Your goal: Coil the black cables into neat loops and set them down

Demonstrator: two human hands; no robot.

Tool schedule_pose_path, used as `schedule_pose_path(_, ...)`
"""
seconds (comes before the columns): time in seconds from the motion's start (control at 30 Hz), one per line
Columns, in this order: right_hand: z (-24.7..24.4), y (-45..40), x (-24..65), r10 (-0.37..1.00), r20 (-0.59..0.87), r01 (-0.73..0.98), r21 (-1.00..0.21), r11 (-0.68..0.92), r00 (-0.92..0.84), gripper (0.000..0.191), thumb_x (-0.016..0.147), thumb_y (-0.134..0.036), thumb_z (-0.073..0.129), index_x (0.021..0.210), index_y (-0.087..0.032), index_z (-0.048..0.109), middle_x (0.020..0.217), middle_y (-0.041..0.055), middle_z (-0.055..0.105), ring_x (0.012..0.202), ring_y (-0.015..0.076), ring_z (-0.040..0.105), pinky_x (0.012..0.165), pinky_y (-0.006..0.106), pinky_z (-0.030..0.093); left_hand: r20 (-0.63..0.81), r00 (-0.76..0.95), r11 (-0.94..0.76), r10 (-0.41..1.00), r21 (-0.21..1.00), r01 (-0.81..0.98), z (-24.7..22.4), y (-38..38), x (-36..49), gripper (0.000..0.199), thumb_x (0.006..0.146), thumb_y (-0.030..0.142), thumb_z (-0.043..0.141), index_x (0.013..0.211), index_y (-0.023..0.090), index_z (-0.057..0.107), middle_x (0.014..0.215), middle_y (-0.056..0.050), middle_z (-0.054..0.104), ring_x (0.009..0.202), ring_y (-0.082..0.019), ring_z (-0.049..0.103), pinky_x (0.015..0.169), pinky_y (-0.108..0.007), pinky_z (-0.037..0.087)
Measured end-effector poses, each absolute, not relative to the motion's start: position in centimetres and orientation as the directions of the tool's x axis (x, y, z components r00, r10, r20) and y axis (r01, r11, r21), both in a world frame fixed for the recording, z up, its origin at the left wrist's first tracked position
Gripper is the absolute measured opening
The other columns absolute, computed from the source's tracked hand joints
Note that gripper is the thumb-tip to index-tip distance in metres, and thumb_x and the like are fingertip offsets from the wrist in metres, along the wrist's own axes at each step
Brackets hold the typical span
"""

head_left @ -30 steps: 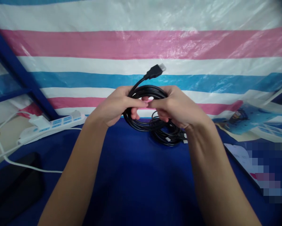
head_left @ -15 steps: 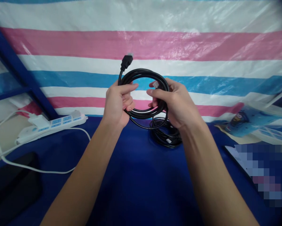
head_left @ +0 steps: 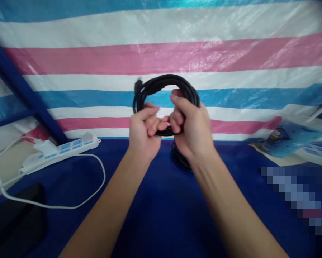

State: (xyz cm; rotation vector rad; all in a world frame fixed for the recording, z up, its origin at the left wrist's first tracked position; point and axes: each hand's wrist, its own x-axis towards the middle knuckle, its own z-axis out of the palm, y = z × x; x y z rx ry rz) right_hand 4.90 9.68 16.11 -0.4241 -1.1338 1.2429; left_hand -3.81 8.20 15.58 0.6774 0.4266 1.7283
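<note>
A coiled black cable (head_left: 167, 79) is held up in front of me above the table, its loops gathered into a ring. One plug (head_left: 138, 86), blurred by motion, sticks out at the ring's upper left. My left hand (head_left: 145, 132) has its fingers curled round the lower left of the coil. Round the right side, my right hand (head_left: 194, 122) is closed, thumb across the loops. The two hands' fingertips come close together at the bottom of the ring. Behind my right wrist, a second coiled black cable (head_left: 179, 157) lies on the table, partly hidden.
On the left, a white power strip (head_left: 69, 146) with a white plug and cord (head_left: 103, 175) lies on the blue table (head_left: 161, 200). A dark flat object (head_left: 18, 215) sits at front left. A blue printed bag (head_left: 287, 138) stands at right, beside a pixelated area. Striped sheeting (head_left: 96, 61) hangs behind.
My hands have drawn closer together, with the right hand moving left and both gripping lower on the coil. The upper-left plug has come down nearer to the loops. The view has tilted slightly upward.
</note>
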Motion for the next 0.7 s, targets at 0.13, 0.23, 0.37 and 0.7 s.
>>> schedule_pose_path(0.13, 17.3, 10.2, 8.2, 0.920, 0.361, -0.373, -0.883, 0.286, -0.150, 0.010, 0.073, -0.006, 0.057, 0.079, -0.015, 0.057, 0.038, -0.0105, 0.025, 0.030, 0.0026, 0.018, 0.032, 0.019, 0.014, 0.331, 0.160, -0.143, 0.930, 0.727, -0.671, 15.5, 7.6, -2.9, 0.016, 0.076, 0.002, 0.052, 0.071, 0.016, 0.058, 0.037, 0.009, 0.022, 0.039, -0.004, 0.034, 0.064, -0.018, 0.050)
schedule_pose_path(0.23, 17.8, 10.3, 10.5, 0.897, 0.369, -0.271, -0.914, 0.302, -0.244, 0.010, 0.071, -0.007, 0.058, 0.077, -0.014, 0.060, 0.036, -0.0104, 0.025, 0.030, 0.0020, 0.017, 0.034, 0.018, 0.024, 0.399, 0.299, -0.165, 0.867, 0.796, -0.582, 16.2, 7.1, -4.3, 0.004, 0.076, 0.013, 0.062, 0.077, 0.017, 0.060, 0.047, 0.006, 0.041, 0.054, -0.007, 0.052, 0.073, -0.023, 0.052)
schedule_pose_path(0.37, 17.9, 10.2, 11.2, 0.885, 0.391, -0.150, -0.919, 0.364, -0.253, 0.007, 0.070, -0.010, 0.061, 0.076, -0.014, 0.063, 0.036, -0.0092, 0.026, 0.032, 0.0029, 0.021, 0.035, 0.018, 0.026, 0.396, 0.396, -0.191, 0.829, 0.865, -0.464, 16.6, 6.9, -6.1, 0.031, 0.077, 0.037, 0.064, 0.105, 0.023, 0.059, 0.074, 0.000, 0.063, 0.061, -0.014, 0.062, 0.065, -0.028, 0.054)
schedule_pose_path(0.7, 18.6, 9.1, 12.0, 0.831, 0.327, 0.249, -0.848, 0.468, -0.450, 0.021, 0.072, -0.014, 0.058, 0.050, -0.014, 0.057, 0.038, -0.0026, 0.040, 0.033, 0.0045, 0.032, 0.028, 0.017, 0.020, 0.202, 0.532, -0.198, 0.822, 0.978, -0.064, 16.6, 6.6, -5.9, 0.017, 0.075, 0.025, 0.065, 0.062, 0.015, 0.060, 0.055, -0.002, 0.061, 0.057, -0.012, 0.060, 0.057, -0.021, 0.045)
